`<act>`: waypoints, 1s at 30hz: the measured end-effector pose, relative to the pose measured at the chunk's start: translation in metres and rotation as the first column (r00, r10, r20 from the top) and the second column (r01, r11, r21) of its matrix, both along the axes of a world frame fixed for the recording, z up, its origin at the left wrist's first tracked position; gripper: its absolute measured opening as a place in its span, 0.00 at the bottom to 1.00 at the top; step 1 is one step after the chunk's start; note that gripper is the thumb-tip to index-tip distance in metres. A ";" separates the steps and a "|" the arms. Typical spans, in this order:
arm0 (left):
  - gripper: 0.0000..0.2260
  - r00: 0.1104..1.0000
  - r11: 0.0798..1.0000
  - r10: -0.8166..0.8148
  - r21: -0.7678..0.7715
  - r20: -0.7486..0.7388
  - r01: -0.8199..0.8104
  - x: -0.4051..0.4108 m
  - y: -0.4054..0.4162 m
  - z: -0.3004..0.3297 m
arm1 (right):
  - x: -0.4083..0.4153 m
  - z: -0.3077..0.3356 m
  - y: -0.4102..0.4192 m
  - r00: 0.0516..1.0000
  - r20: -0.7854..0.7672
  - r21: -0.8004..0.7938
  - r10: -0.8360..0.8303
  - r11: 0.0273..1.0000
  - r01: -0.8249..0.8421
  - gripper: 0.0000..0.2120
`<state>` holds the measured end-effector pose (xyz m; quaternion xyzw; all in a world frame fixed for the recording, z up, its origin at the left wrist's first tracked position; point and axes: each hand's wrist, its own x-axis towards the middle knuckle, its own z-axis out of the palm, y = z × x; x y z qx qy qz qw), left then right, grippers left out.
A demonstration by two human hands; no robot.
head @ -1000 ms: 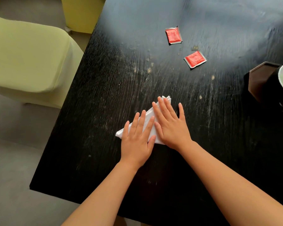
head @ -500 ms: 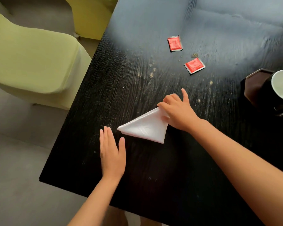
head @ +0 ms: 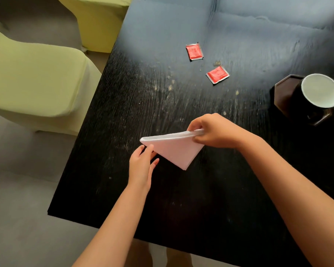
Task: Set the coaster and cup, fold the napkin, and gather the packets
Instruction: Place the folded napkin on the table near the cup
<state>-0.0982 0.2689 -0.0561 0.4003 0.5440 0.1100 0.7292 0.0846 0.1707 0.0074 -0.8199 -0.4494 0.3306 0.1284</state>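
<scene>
A white napkin, folded into a triangle, hangs lifted above the black table. My right hand pinches its right corner. My left hand pinches its left corner between thumb and fingers. Two red packets lie apart further back: one packet at the far middle, the other packet nearer and to its right. A black cup with a white inside stands on a dark hexagonal coaster at the right edge.
Pale crumbs and smears are scattered over the table's middle. A light green chair stands close to the table's left edge, and a second green chair sits behind it. Grey floor lies to the left.
Both hands stopped pressing the napkin flat. My right hand took its right corner and lifted it off the table, and my left hand came back from the table to its left corner.
</scene>
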 end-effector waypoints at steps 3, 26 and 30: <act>0.08 0.991 0.984 -0.045 -0.167 0.127 0.066 0.003 -0.001 0.005 | -0.010 0.028 -0.005 0.998 -0.060 0.071 -0.009 0.997 0.013 0.12; 0.07 0.865 0.899 -0.311 -0.174 0.394 0.402 0.029 0.004 0.078 | -0.097 0.036 -0.070 -0.103 -0.905 0.022 -0.412 -0.288 0.957 0.05; 0.05 0.838 0.882 -0.429 -0.044 0.338 0.469 0.047 -0.006 0.089 | -0.093 0.049 -0.095 -0.060 -0.881 0.106 -0.469 -0.320 0.942 0.05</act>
